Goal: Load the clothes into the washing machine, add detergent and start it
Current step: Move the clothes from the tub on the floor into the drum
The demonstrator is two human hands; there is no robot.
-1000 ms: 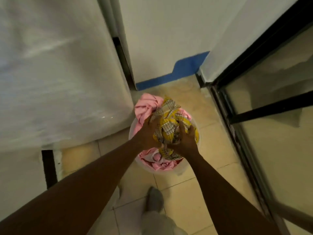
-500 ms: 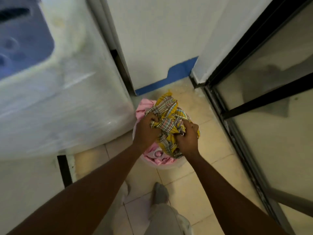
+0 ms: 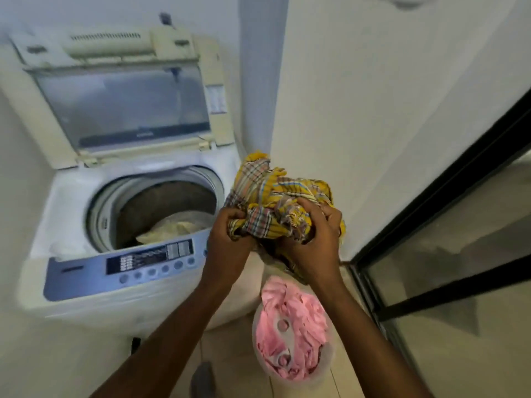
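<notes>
Lifted from bucket (image 3: 291, 366), plaid cloth (image 3: 283, 196) bunched in both hands' fingers, beside open washer (image 3: 86, 288) rim

One washing machine (image 3: 120, 225), one bucket (image 3: 293, 380) (two garments visible).

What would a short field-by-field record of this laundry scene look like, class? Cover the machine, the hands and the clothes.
Washing machine: top-loader, lid raised
Drum: pale cloth already inside
Left hand: gripping yellow checked cloth
Right hand: gripping the same cloth
Bucket: on the floor, holds pink clothes
</notes>
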